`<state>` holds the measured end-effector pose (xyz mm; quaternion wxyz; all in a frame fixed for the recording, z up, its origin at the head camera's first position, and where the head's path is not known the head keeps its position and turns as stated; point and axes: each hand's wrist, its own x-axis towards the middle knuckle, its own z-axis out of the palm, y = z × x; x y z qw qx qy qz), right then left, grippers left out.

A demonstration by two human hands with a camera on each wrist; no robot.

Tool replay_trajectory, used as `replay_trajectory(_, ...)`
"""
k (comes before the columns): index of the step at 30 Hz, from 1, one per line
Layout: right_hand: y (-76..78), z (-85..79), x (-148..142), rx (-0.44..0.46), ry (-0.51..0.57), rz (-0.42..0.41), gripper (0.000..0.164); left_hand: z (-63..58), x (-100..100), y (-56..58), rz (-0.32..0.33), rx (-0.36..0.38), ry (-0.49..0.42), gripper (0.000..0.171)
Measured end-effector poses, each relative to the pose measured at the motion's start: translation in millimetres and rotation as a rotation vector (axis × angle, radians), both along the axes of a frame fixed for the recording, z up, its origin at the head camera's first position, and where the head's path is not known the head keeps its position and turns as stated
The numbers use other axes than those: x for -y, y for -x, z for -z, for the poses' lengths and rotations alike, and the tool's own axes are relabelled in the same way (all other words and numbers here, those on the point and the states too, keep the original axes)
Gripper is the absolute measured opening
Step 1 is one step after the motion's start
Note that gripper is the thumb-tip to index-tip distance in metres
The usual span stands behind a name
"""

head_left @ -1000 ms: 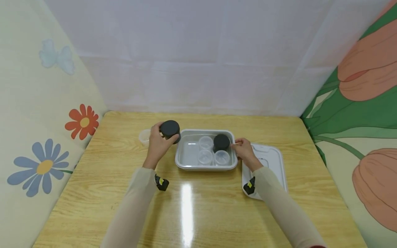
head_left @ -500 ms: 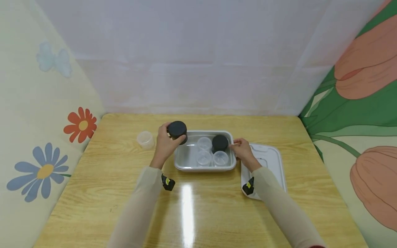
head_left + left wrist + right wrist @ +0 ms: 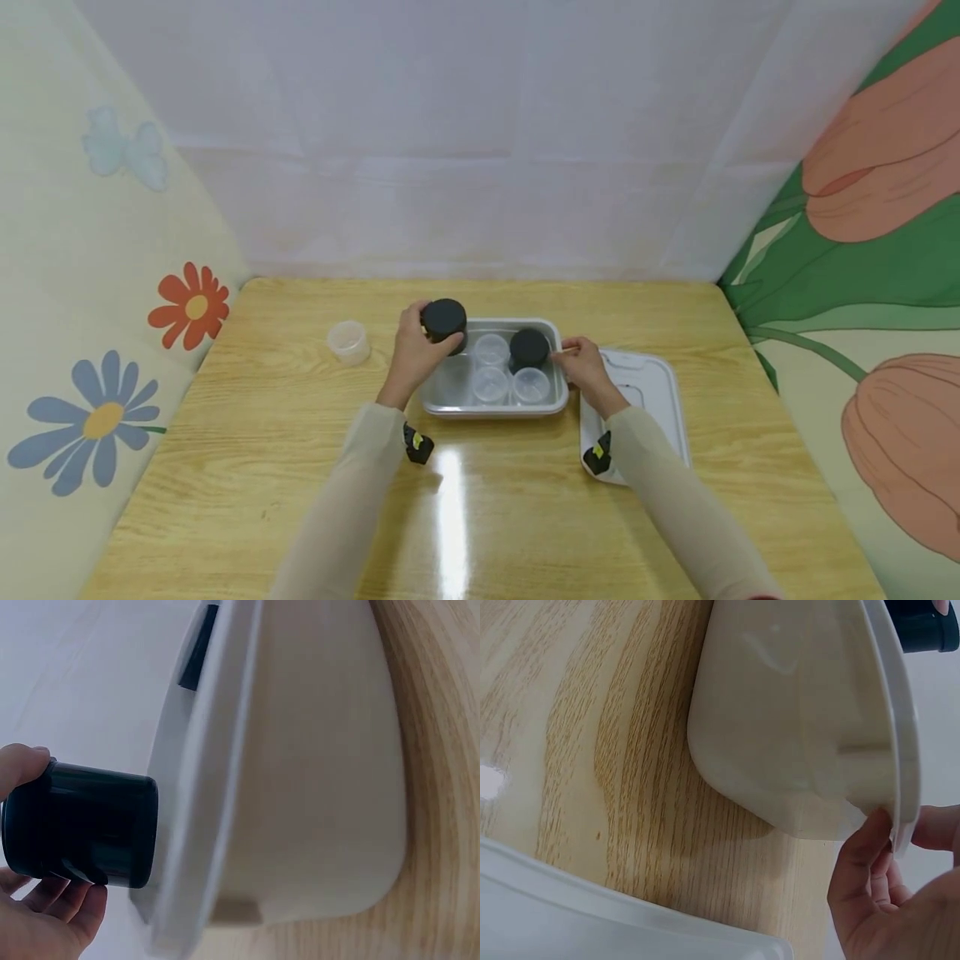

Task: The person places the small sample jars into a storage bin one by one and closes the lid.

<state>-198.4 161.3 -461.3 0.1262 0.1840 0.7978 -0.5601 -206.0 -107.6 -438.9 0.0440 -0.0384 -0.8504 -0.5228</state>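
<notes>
My left hand [image 3: 416, 354] grips a black lidded jar [image 3: 90, 825] by its sides, over the left back part of a white rectangular tub [image 3: 450, 408]. The jar's lower end is at the tub's rim in the left wrist view; whether it touches the bottom is hidden. At the tub's right edge, my right hand [image 3: 588, 373] pinches the rim between thumb and fingers, as the right wrist view also shows. Inside the tub stand another black jar [image 3: 529, 348] at the back right and three clear cups, one of them the front right cup [image 3: 531, 386].
A separate clear cup [image 3: 348, 342] stands on the wooden table [image 3: 225, 467] left of the tub. A white lid [image 3: 660, 392] lies flat to the right, partly under the right forearm. A white cloth [image 3: 450, 167] hangs behind the table.
My left hand has carried the black jar rightward, from beside the tub to over its left back part. The right hand stays at the rim.
</notes>
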Motion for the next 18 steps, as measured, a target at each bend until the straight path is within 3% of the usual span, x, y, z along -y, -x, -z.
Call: replay_trajectory(18, 2.3, 2.8, 0.0, 0.002, -0.014, -0.006, 0.033, 15.2, 4.9, 1.3, 0.027, 0.023, 0.068, 0.074)
